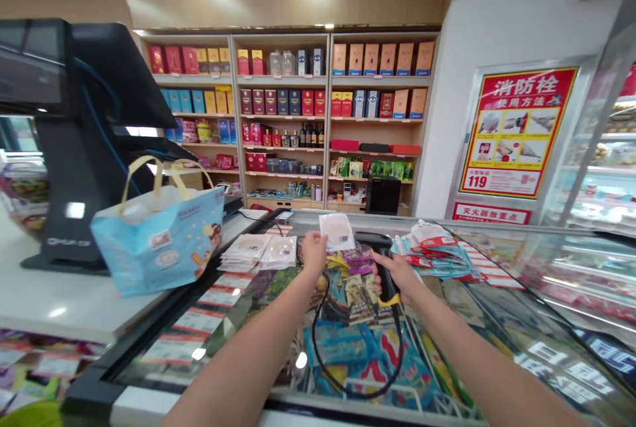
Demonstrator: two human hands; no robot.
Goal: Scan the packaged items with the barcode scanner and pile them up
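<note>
Between the fingers of my left hand (314,253) is a flat white packet (336,231) with a small barcode, held up by its left edge. My right hand (397,275) is wrapped round the grip of a black and yellow barcode scanner (373,239). The scanner's head points left, close to the packet's right side. Its black cable (342,392) loops down over the glass freezer top. Left of my left hand, a pile of similar white packets (246,249) lies on the glass. Beyond my right hand sits a heap of red, white and blue packets (432,251).
A light blue carrier bag (163,241) stands on the white counter (44,308) at left, before a black checkout terminal (74,208). Under the freezer glass are colourful frozen packages (348,344). Shelves of boxes and bottles (283,102) line the back wall, with a red fire-hydrant sign (521,132) at right.
</note>
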